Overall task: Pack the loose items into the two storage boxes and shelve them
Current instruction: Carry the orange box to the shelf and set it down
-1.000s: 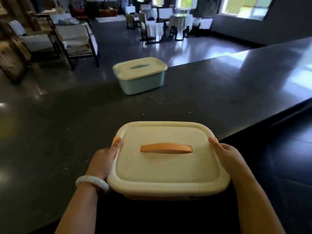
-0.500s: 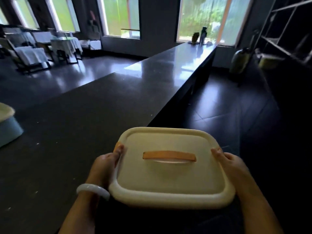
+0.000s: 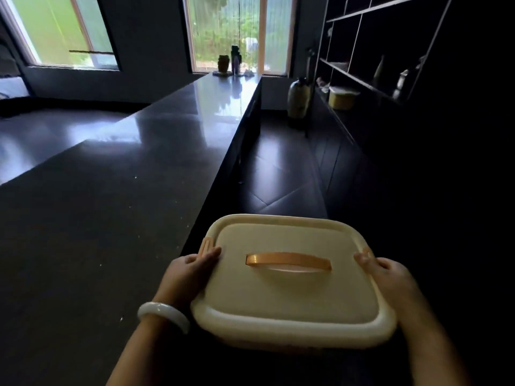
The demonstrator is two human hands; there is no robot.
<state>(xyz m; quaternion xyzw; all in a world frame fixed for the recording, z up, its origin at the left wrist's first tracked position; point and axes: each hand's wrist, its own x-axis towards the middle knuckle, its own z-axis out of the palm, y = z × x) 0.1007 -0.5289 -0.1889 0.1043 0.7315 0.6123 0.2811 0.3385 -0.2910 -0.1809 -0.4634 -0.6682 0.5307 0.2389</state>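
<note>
The cream storage box (image 3: 292,282), lid shut and orange handle (image 3: 288,262) on top, is held off the tabletop (image 3: 111,218) and carried at chest height, at 6 o'clock in the view. It is clasped at its two short sides: the left hand (image 3: 186,274) is wrapped round the left rim with the thumb laid on the lid beside the orange latch (image 3: 205,244), and the right hand (image 3: 387,277) is curled round the right rim in the same way. A pale bangle (image 3: 163,316) is worn on the left wrist.

Compared with a second ago, the view has been swung to the right. The dining chairs and the blue-green second box, then at 12 o'clock on the tabletop, have been lost from sight, and half a second ago only the edge of that box was left at 9 o'clock. The dark shelf unit (image 3: 390,65) is now seen at 2 o'clock, with a yellow container (image 3: 341,99) on its lower ledge. The grip on the box is unchanged.

From this it is judged that packing of this box is finished and shelving has been started; the second box is probably left for a later trip.
</note>
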